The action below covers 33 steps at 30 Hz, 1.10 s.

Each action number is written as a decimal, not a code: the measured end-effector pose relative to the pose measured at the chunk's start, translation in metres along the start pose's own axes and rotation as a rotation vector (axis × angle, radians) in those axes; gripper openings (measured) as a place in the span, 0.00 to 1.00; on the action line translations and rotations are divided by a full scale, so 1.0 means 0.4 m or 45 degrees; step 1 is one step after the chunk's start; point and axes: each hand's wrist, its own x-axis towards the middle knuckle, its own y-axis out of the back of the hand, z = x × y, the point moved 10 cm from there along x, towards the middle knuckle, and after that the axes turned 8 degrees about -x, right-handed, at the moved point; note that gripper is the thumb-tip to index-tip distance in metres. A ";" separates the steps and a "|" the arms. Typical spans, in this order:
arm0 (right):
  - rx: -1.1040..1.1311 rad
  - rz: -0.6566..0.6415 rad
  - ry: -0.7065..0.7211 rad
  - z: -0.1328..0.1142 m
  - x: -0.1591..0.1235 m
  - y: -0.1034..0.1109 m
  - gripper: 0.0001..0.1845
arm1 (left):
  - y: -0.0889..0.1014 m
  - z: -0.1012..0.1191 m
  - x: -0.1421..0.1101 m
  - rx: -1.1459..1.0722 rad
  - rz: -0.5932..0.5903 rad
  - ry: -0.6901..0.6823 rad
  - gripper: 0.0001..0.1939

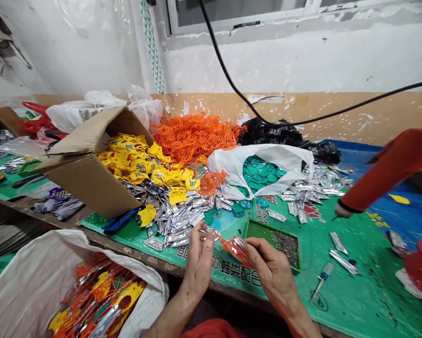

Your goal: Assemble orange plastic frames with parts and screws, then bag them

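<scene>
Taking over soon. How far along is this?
Done-looking: orange, yellow and silver pieces in the white sack. In hand: an orange plastic piece between the left hand and right hand. Remaining: yellow pieces in the cardboard box, loose silver pieces on the green mat.

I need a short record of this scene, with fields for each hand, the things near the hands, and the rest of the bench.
Right hand: holds a red-orange plastic lattice piece.
Left hand: raised beside that piece; its contents are hard to tell.
Things: a green perforated plastic tray with small dark parts; a loose pile of silver metallic pieces.
Rest: a brown cardboard box with yellow plastic pieces; a white sack with mixed pieces; a co-worker's orange sleeve.
</scene>
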 end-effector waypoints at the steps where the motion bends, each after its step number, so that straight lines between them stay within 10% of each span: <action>1: -0.019 0.004 0.000 0.003 0.001 0.004 0.13 | 0.003 0.049 -0.005 0.122 0.002 -0.144 0.17; 9: -0.208 -0.045 0.429 -0.108 -0.016 -0.012 0.09 | -0.125 0.012 -0.050 0.600 -0.613 0.174 0.13; 15: -0.546 0.184 0.684 -0.167 -0.057 0.022 0.04 | -0.126 -0.023 -0.046 0.696 -0.691 0.182 0.12; 33: -0.428 0.286 0.776 -0.195 -0.106 0.069 0.07 | -0.138 0.074 -0.096 0.816 -0.803 -0.550 0.14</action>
